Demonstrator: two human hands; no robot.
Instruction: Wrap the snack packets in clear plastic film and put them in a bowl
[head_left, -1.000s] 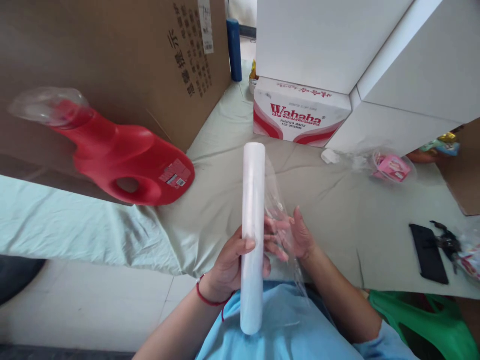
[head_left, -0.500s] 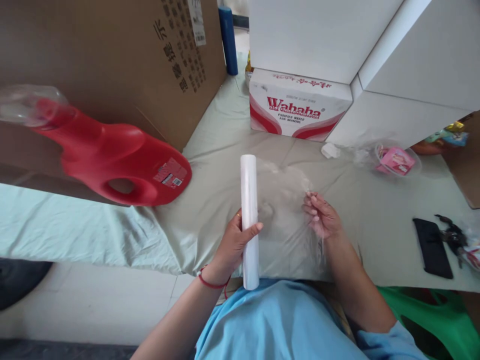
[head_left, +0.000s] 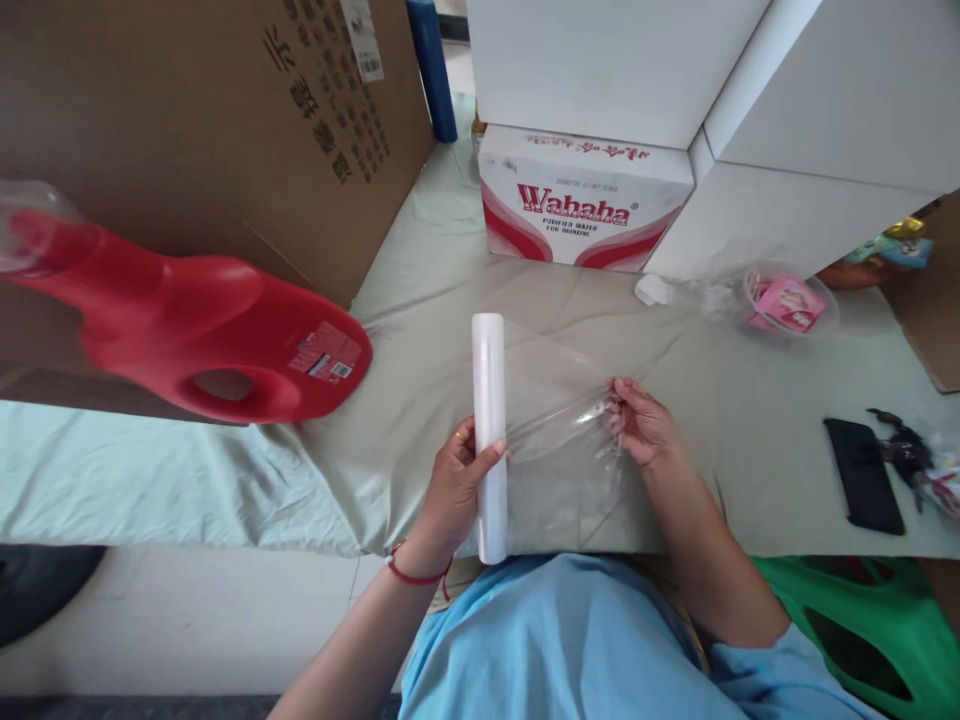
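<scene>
My left hand [head_left: 454, 485] is wrapped around the middle of a white roll of clear plastic film [head_left: 490, 380], its thumb lying across the front. The roll stands lengthwise away from my body. From its right side a see-through sheet of film [head_left: 555, 440] stretches across, with a shiny crease running toward my right hand [head_left: 642, 424]. The fingers of that hand are pinched on the sheet's free edge. A pale green cloth [head_left: 420, 330] covers the surface under both hands.
To the left, a red jug [head_left: 217, 330] lies against a large cardboard box [head_left: 187, 130]. A Wahaha water carton [head_left: 577, 205] sits ahead below white cabinets [head_left: 600, 60]. At right are a clear tub [head_left: 787, 300], a black phone [head_left: 862, 475] and a green stool [head_left: 862, 630].
The film between my hands has drawn tauter, and a straight crease now shows in it. Both hands keep their hold. The view has shifted slightly.
</scene>
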